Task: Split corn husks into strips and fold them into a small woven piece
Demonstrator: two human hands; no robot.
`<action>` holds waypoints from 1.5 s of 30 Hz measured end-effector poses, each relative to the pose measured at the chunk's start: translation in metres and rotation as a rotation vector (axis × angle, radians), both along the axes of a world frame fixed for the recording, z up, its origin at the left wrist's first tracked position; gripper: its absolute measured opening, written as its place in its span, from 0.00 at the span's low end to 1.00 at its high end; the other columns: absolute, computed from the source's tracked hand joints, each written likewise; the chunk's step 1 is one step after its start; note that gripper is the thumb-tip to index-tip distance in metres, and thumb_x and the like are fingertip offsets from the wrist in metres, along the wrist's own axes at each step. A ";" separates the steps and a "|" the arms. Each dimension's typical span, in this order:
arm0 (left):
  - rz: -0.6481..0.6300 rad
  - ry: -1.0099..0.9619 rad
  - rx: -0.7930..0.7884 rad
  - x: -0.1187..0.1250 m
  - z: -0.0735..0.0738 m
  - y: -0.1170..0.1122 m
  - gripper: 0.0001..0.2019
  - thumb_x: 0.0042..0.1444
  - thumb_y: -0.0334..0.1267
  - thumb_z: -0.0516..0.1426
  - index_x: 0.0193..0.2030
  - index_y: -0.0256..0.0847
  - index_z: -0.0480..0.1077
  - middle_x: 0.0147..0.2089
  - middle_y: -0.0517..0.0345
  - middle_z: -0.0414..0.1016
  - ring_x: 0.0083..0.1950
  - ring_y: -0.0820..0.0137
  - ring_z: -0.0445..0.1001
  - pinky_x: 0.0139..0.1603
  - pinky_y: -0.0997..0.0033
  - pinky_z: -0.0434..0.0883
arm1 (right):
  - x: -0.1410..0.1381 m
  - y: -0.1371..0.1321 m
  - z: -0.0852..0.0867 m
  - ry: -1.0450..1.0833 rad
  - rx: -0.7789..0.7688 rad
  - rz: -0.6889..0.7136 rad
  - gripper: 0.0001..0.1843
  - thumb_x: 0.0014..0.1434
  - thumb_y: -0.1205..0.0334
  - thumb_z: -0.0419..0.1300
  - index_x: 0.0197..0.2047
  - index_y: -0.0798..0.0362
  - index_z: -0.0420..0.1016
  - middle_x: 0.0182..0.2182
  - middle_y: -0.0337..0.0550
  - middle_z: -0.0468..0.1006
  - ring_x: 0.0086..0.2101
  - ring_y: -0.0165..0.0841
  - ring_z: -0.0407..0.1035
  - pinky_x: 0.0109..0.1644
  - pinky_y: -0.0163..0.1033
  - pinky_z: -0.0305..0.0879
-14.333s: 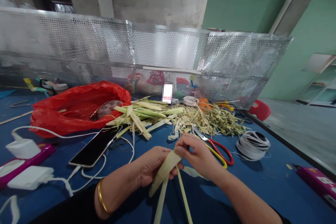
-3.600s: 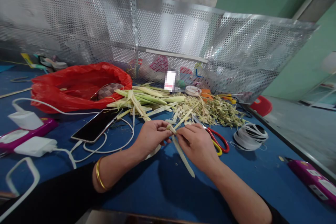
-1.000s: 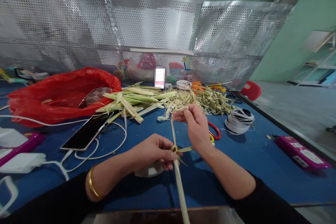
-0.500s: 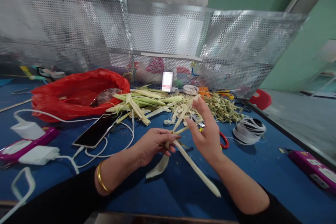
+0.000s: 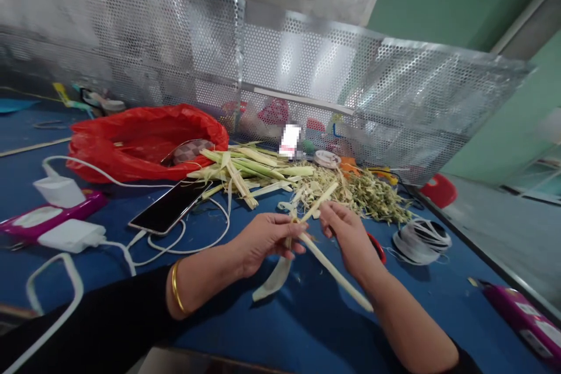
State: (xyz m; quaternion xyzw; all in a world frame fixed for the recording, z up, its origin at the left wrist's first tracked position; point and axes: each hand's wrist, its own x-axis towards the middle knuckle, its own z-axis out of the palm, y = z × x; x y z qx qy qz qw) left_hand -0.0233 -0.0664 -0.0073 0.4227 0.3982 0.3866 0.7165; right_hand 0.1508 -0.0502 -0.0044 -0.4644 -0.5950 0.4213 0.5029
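Spread wide half a second earlier, the right hand [image 5: 350, 236] had since curled its fingers nearly together; whether they gripped anything, I could not tell. Close beside it, the left hand [image 5: 265, 242] pinched crossing husk strips [image 5: 336, 271] firmly between thumb and fingers, their ends pointing to two, four and seven o'clock. From that crossing, loose husks [image 5: 252, 166] lay toward ten, a phone [image 5: 170, 207] at nine, and a white spool [image 5: 421, 241] at three.
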 end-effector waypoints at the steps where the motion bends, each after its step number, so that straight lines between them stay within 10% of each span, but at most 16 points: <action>1: -0.035 0.013 0.003 0.001 0.000 -0.001 0.13 0.45 0.41 0.65 0.35 0.34 0.76 0.33 0.53 0.76 0.28 0.74 0.74 0.24 0.80 0.69 | -0.001 0.000 -0.001 0.062 -0.053 0.078 0.17 0.55 0.47 0.60 0.29 0.54 0.72 0.16 0.31 0.60 0.19 0.25 0.53 0.25 0.33 0.51; 13: -0.041 0.068 -0.021 0.002 -0.001 -0.001 0.10 0.48 0.39 0.63 0.29 0.32 0.73 0.28 0.54 0.77 0.25 0.75 0.73 0.22 0.80 0.68 | 0.000 0.006 -0.006 0.205 -0.145 -0.020 0.16 0.51 0.50 0.63 0.33 0.55 0.74 0.26 0.40 0.75 0.24 0.28 0.66 0.31 0.35 0.62; 18: 0.140 -0.068 -0.070 -0.001 0.001 0.004 0.09 0.49 0.37 0.64 0.35 0.33 0.74 0.34 0.53 0.78 0.30 0.75 0.76 0.25 0.81 0.71 | 0.006 -0.008 0.010 -0.201 0.451 -0.440 0.09 0.58 0.55 0.58 0.33 0.53 0.72 0.27 0.39 0.72 0.29 0.31 0.65 0.34 0.36 0.60; 22: 0.154 -0.168 -0.055 -0.004 0.005 0.007 0.10 0.47 0.33 0.65 0.37 0.34 0.75 0.41 0.50 0.79 0.37 0.72 0.77 0.29 0.82 0.72 | -0.005 -0.025 0.005 -0.528 0.650 -0.177 0.11 0.60 0.61 0.56 0.26 0.53 0.71 0.22 0.38 0.69 0.25 0.29 0.62 0.33 0.35 0.57; 33: 0.179 -0.209 -0.028 -0.003 0.006 0.007 0.07 0.49 0.28 0.63 0.36 0.32 0.74 0.42 0.47 0.79 0.39 0.70 0.78 0.30 0.82 0.74 | -0.029 -0.025 -0.016 -0.249 -0.044 0.198 0.15 0.55 0.54 0.58 0.23 0.55 0.67 0.17 0.33 0.61 0.20 0.26 0.54 0.24 0.33 0.50; 45: 0.221 -0.171 -0.003 -0.008 0.005 0.013 0.08 0.47 0.32 0.65 0.35 0.35 0.74 0.45 0.48 0.78 0.40 0.71 0.77 0.19 0.86 0.63 | -0.026 -0.038 -0.004 -0.446 0.177 0.284 0.15 0.57 0.62 0.54 0.21 0.52 0.58 0.20 0.34 0.60 0.23 0.27 0.56 0.27 0.33 0.52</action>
